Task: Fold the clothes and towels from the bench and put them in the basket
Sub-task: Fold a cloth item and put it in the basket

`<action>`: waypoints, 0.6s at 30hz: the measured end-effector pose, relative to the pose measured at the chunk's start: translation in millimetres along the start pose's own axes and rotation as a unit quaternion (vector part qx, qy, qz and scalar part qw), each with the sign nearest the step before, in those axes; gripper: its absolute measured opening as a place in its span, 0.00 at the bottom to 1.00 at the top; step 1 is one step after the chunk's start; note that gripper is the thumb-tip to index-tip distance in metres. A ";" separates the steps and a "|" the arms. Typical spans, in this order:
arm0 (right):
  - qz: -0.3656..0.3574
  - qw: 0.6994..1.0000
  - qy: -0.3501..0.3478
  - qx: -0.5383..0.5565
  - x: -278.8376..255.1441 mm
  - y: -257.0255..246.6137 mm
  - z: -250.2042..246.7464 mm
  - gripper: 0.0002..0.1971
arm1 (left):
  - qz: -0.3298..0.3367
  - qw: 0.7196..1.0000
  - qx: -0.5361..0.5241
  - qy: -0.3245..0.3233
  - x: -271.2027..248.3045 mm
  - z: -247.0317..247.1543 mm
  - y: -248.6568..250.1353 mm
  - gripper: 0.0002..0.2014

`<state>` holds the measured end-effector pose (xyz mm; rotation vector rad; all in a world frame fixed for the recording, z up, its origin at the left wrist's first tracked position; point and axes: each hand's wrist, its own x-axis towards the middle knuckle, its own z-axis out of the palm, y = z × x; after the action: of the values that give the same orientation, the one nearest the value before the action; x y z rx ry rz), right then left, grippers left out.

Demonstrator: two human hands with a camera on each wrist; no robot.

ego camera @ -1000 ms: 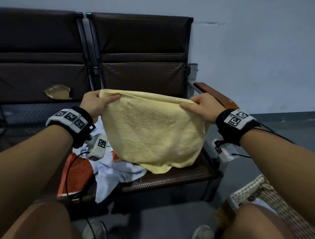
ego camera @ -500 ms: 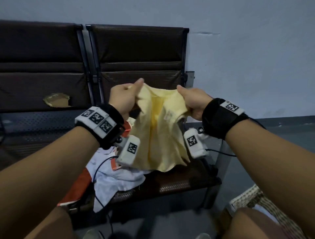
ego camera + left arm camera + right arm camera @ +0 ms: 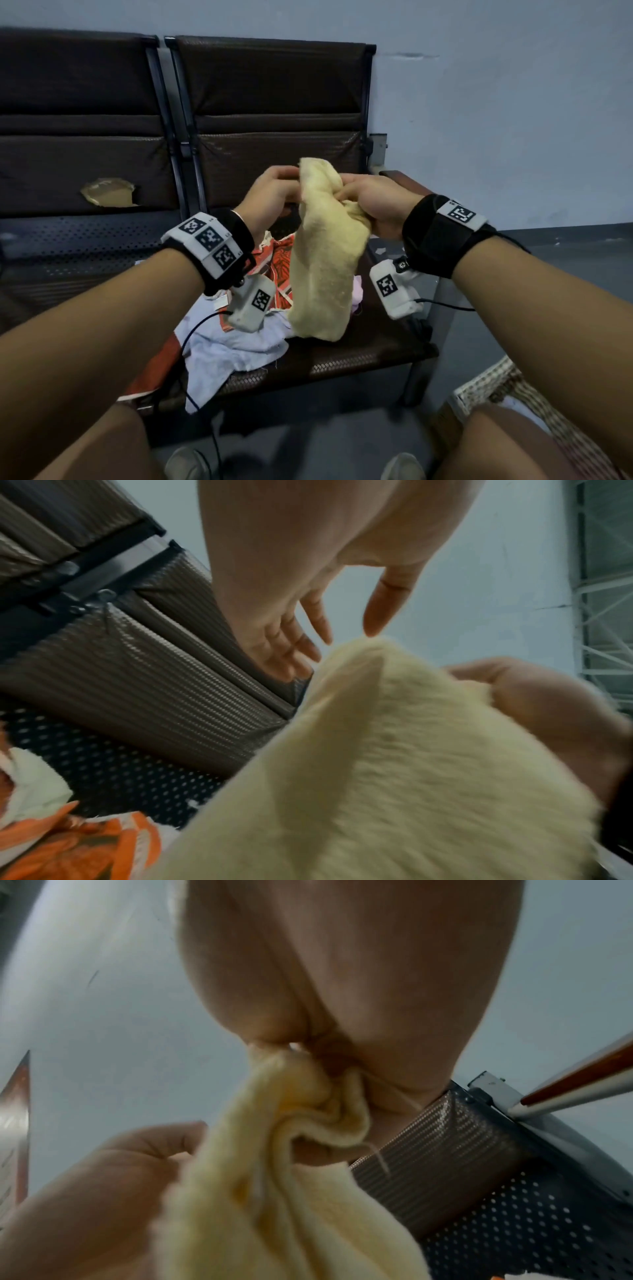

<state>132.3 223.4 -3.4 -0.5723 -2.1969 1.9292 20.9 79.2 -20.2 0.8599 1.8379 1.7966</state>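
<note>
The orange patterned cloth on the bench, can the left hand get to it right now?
Probably yes. The left hand is open beside the yellow towel, which the right hand grips, and the orange patterned cloth lies just below the left hand, partly uncovered.

No readable text, only coded square markers on the wristbands.

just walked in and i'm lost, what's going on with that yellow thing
A person is folding a yellow towel in the air above the bench. The right hand pinches its gathered top edge; the left hand is beside it with fingers spread. More clothes lie on the seat, and the basket waits at lower right.
</note>
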 end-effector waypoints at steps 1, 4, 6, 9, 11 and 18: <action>-0.007 1.000 -0.025 0.004 -1.8 -0.5 0.0 0.23 | -0.024 0.998 -0.017 -0.050 1.3 -3.5 -2.4 0.18; -0.029 0.999 -0.023 -0.017 -0.9 -0.4 -4.0 0.24 | -0.112 0.972 -0.068 -0.196 3.1 -12.6 -7.5 0.16; -0.037 0.997 -0.002 -0.069 0.8 0.4 -11.6 0.17 | -0.112 0.972 -0.062 -0.199 10.9 -16.4 -12.5 0.17; 0.003 0.982 -0.027 -0.189 2.6 6.7 -32.0 0.16 | -0.090 0.987 -0.023 -0.129 28.2 -21.7 -19.4 0.20; 0.030 0.956 0.000 -0.293 10.0 15.9 -45.8 0.16 | -0.085 0.992 0.038 -0.090 38.9 -23.8 -25.3 0.17; -0.103 0.948 0.219 -0.206 42.5 27.3 -59.9 0.06 | 0.059 0.989 0.111 0.082 79.5 -16.7 -20.2 0.05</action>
<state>120.3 297.3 -26.3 -0.7142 -2.2473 1.1084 -50.2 122.4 -29.7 0.9420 2.1648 1.8043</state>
